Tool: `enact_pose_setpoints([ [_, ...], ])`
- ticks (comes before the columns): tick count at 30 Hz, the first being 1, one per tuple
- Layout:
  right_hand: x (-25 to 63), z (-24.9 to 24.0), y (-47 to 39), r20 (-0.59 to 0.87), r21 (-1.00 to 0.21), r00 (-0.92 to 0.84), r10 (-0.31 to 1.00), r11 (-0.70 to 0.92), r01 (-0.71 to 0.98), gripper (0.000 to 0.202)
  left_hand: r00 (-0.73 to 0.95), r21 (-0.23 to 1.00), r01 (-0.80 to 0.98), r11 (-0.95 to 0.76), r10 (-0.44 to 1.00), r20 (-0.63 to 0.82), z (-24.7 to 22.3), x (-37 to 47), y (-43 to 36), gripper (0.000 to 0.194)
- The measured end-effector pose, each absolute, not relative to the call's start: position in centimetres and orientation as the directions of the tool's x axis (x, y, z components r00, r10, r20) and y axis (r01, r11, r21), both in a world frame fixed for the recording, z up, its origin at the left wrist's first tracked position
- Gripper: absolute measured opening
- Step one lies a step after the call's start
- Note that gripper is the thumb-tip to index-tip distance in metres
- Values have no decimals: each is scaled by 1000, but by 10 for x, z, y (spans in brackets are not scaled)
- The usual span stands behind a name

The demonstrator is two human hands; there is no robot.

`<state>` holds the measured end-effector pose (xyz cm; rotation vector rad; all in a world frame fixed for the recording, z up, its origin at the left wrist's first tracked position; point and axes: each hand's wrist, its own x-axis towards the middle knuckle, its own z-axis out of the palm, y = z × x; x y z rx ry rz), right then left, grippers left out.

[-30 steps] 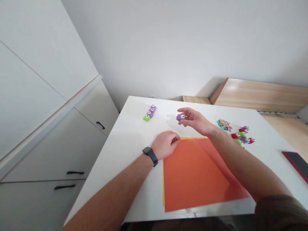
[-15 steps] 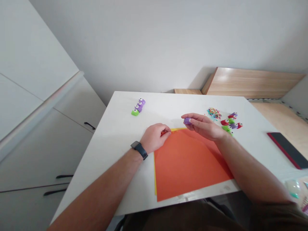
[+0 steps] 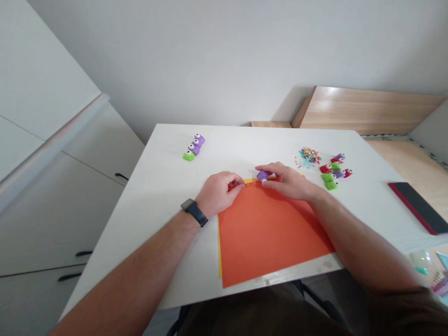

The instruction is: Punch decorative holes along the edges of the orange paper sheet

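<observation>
An orange sheet of paper [image 3: 273,228] lies over a yellow sheet [image 3: 220,252], whose edge shows at the left and top. At their top left corner, my left hand [image 3: 222,190] is closed with thumb and forefinger pinched on the orange paper. Above the sheet's top edge, my right hand [image 3: 289,181] grips a small purple figure [image 3: 262,176] between thumb and fingers. A white spot, apparently an eye, shows low on this figure near the thumb. The right forearm passes over the sheet's right side.
Small purple and green eyed figures [image 3: 193,147] stand in a row at the table's [image 3: 168,186] back left. Several red, green and purple ones [image 3: 336,172] cluster at the right, beside a pile of tiny colourful bits [image 3: 310,156]. A dark red-edged slab [image 3: 418,205] lies far right.
My right hand has moved left and slightly down with the purple figure, which has turned so its white spot faces lower. My left hand keeps its pinch at the corner. The view has shifted slightly.
</observation>
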<state>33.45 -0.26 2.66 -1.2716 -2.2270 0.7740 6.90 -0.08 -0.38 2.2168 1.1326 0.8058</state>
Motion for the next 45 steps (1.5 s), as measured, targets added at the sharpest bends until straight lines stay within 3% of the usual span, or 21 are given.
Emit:
enact_pose_setpoints([
  [4, 335, 24, -3, 113, -548, -550, 827, 514, 660, 47, 478, 669, 531, -520, 836, 271, -4, 69, -1, 12],
  [8, 334, 25, -3, 97, -504, -592, 800, 552, 664, 48, 475, 647, 547, -531, 834, 282, -3, 69, -1, 12],
  [16, 329, 31, -8, 50, -547, -539, 841, 474, 690, 47, 464, 650, 547, -527, 838, 289, -2, 69, -2, 14],
  [19, 329, 32, -7, 42, -532, -567, 823, 499, 685, 39, 469, 637, 544, -546, 827, 309, -2, 69, -2, 14],
  [31, 326, 31, -9, 39, -542, -565, 824, 493, 681, 42, 483, 606, 550, -574, 811, 330, 0, 70, -3, 13],
  [45, 325, 28, -7, 40, -506, -573, 819, 511, 695, 32, 481, 591, 556, -585, 806, 345, 0, 70, -4, 13],
])
